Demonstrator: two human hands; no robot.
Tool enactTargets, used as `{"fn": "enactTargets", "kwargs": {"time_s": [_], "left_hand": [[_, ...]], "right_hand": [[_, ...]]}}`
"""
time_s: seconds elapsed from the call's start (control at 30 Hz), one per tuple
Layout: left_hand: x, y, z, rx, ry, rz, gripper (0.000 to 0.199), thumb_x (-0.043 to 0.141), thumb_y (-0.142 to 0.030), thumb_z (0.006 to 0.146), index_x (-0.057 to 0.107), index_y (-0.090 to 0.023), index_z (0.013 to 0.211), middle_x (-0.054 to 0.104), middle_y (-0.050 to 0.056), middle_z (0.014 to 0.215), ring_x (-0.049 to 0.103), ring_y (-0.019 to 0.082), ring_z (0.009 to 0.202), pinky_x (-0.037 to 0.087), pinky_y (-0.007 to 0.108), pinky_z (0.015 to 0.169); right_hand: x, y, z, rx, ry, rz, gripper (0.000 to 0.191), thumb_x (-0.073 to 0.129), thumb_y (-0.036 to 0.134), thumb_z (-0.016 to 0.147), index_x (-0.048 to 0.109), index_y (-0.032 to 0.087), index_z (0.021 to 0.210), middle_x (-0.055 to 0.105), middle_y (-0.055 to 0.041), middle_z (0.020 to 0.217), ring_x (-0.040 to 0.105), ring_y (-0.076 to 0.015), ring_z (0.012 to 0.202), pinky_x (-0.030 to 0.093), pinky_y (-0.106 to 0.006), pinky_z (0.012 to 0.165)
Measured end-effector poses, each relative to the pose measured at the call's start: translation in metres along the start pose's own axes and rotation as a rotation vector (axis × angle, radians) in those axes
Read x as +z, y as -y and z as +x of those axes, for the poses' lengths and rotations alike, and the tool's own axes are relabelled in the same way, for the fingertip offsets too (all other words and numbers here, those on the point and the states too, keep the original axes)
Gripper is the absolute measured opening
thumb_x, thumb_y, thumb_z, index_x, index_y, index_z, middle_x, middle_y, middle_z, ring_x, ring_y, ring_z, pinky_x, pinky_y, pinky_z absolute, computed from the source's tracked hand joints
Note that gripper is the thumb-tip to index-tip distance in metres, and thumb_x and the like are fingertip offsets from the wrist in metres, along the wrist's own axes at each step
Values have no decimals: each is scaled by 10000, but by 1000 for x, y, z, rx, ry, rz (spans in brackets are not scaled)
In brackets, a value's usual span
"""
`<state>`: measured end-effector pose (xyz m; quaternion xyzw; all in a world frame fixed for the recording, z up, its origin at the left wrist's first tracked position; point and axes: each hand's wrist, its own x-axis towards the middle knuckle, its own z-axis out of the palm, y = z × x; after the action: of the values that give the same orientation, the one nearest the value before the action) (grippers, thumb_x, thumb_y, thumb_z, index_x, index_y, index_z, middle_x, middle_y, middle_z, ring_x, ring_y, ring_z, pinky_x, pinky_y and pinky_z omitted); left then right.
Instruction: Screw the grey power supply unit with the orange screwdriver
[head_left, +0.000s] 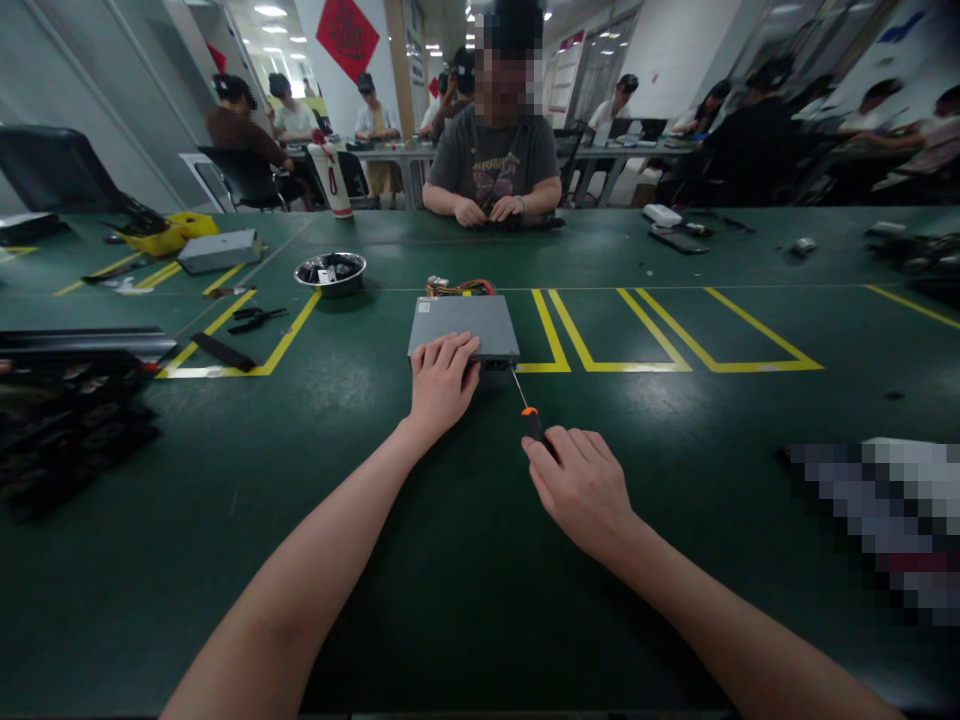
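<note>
A grey metal computer power supply [469,322] lies flat on the green table, with a bundle of coloured cables [472,287] at its far side. My left hand [444,375] rests on its near left part, fingers stretched over the top face. My right hand [581,478] is closed round the dark handle of a screwdriver [531,418] with an orange collar. The thin shaft slants up and left, its tip at the near right corner of the power supply. Whether the tip sits in a screw is too small to tell.
A metal bowl [330,273] with small parts stands behind on the left, near dark pliers [256,318] and another grey metal box [220,251]. Dark blurred parts [67,430] lie at the left edge. A co-worker [493,160] sits opposite. Yellow tape [622,367] marks the table.
</note>
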<state>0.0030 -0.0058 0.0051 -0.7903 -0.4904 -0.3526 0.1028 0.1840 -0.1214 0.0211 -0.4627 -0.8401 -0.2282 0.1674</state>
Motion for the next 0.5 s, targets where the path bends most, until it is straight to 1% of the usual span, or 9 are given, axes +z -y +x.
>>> {"fn": "enactTargets", "kwargs": {"time_s": [0.1, 0.17, 0.2, 0.27, 0.3, 0.33, 0.4, 0.5], "left_hand": [[0, 0, 0, -1, -6, -1, 317, 436, -261, 871, 484, -257, 1184, 540, 40, 1237, 429, 226, 1169, 280, 409, 956], [0, 0, 0, 1, -5, 3, 312, 432, -264, 873, 486, -254, 1181, 540, 40, 1238, 431, 224, 1168, 279, 409, 956], [1, 0, 0, 3, -4, 4, 311, 431, -265, 874, 486, -253, 1180, 540, 40, 1237, 431, 223, 1169, 279, 409, 957], [1, 0, 0, 3, -4, 8, 313, 436, -264, 872, 487, -254, 1180, 542, 39, 1235, 430, 223, 1170, 280, 411, 959], [1, 0, 0, 2, -4, 9, 315, 440, -264, 870, 487, -256, 1181, 543, 39, 1235, 430, 223, 1170, 279, 412, 961], [1, 0, 0, 1, -3, 9, 316, 444, -264, 868, 488, -258, 1180, 544, 39, 1235, 431, 224, 1170, 278, 413, 962], [1, 0, 1, 0, -2, 11, 314, 446, -265, 867, 490, -262, 1178, 544, 37, 1237, 433, 224, 1168, 279, 412, 961], [0, 0, 1, 2, -2, 14, 311, 440, -264, 870, 488, -262, 1178, 542, 34, 1240, 433, 222, 1168, 281, 410, 960]], "right_hand": [[1, 0, 1, 3, 26, -6, 160, 489, 124, 804, 611, 169, 897, 569, -66, 808, 492, -175, 737, 338, -303, 683], [2, 0, 2, 29, 26, 45, 134, 498, 197, 821, 599, 162, 901, 572, -65, 812, 499, -174, 733, 342, -299, 673], [3, 0, 2, 58, 20, 85, 184, 503, 272, 831, 585, 145, 934, 578, -71, 820, 507, -173, 729, 348, -297, 669], [4, -1, 2, 138, 4, 166, 393, 482, 440, 833, 541, 92, 1005, 595, -83, 818, 526, -166, 696, 362, -296, 658], [5, -2, 2, 180, -4, 196, 466, 460, 492, 832, 523, 69, 1015, 602, -85, 800, 531, -158, 663, 366, -293, 648], [5, -2, 2, 213, -15, 212, 479, 442, 499, 840, 515, 57, 1007, 608, -80, 773, 533, -148, 629, 366, -288, 635], [5, -3, 1, 223, -36, 214, 359, 422, 406, 875, 528, 71, 950, 611, -59, 725, 526, -125, 579, 354, -271, 609], [3, -2, 1, 155, -53, 171, 204, 424, 241, 879, 564, 94, 899, 600, -43, 705, 513, -115, 590, 335, -261, 605]]}}
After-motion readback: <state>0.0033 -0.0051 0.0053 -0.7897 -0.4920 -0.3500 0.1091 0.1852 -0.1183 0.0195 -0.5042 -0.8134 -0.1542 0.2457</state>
